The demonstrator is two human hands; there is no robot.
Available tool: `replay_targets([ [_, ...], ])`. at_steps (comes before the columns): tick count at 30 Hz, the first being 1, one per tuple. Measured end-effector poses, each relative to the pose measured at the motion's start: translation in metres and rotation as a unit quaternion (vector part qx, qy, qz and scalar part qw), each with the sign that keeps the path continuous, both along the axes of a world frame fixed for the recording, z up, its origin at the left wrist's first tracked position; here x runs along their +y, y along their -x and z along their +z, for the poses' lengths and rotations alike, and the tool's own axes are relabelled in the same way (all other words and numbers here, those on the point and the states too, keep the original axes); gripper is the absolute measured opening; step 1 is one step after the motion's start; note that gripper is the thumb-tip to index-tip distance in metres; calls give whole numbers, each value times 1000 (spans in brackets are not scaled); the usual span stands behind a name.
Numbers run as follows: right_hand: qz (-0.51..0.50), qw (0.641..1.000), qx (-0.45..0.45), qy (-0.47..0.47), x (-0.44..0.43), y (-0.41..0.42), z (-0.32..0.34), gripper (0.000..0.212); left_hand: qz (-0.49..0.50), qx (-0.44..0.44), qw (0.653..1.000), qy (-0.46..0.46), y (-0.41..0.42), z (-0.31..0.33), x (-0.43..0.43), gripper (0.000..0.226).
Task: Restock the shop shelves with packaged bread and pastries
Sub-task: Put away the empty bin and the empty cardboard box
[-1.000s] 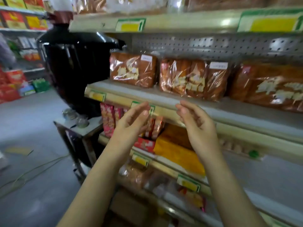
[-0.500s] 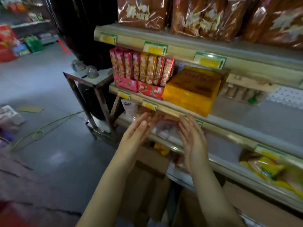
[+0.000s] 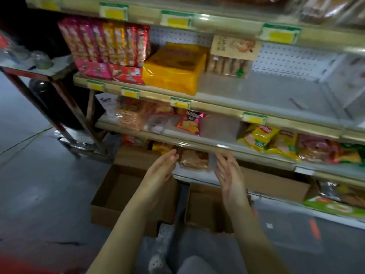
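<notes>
My left hand (image 3: 161, 171) and my right hand (image 3: 230, 175) are held out with straight fingers, palms facing each other, empty. Between them, on the low shelf, lies a clear-wrapped brown pastry pack (image 3: 194, 159). Neither hand touches it. On the floor beneath my forearms stand two open cardboard boxes, one left (image 3: 116, 192) and one right (image 3: 205, 206); what lies inside them is dark. Packaged bread (image 3: 324, 8) shows at the top right edge on the upper shelf.
The shelf unit (image 3: 197, 142) carries red and pink snack boxes (image 3: 102, 46), a yellow pack (image 3: 173, 70), a clear biscuit box (image 3: 231, 56) and crisp bags (image 3: 264, 139). A metal stand (image 3: 49, 84) is at left, grey floor beyond. A clear plastic bin (image 3: 284, 224) sits at lower right.
My view and both hands have dropped from the bread shelf down to the low shelf and the boxes on the floor. Both hands stay empty with fingers straight.
</notes>
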State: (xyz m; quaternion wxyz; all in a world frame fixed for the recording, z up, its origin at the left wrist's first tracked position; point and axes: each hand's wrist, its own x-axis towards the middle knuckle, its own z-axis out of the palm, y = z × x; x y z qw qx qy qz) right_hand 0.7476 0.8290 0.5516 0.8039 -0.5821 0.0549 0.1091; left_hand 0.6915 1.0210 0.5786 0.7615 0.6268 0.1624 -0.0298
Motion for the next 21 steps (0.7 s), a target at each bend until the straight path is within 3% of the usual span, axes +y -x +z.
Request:
replay_targets([
  [2, -14, 1000, 1, 13, -29, 8, -8, 44, -22, 8, 1000, -4, -1, -8, -24, 56],
  [6, -59, 998, 13, 32, -97, 27, -6, 97, -71, 19, 997, -17, -4, -16, -89, 56],
  [9, -86, 995, 45, 30, -156, 37, -4, 64, -79, 41, 996, -5, -10, -20, -149, 57],
  [10, -95, 993, 54, 36, -178, 38, -4, 66, -85, 49, 995, -2, -13, -21, -171, 54],
  [13, -114, 990, 45, 64, -238, 43, -1, 119, -99, 77, 992, 24, -19, -28, -232, 43],
  [14, -121, 989, 46, 67, -255, 44, -2, 125, -105, 86, 990, 31, -21, -30, -248, 43],
  [17, -137, 986, 62, 74, -296, 47, -7, 105, -120, 117, 985, 35, -30, -37, -284, 44],
  [20, -172, 981, 54, 77, -326, 43, -15, 36, -127, 143, 981, 29, -42, -42, -310, 31],
  [21, -185, 978, 58, 79, -335, 40, -21, 24, -129, 150, 980, 29, -47, -45, -318, 25],
])
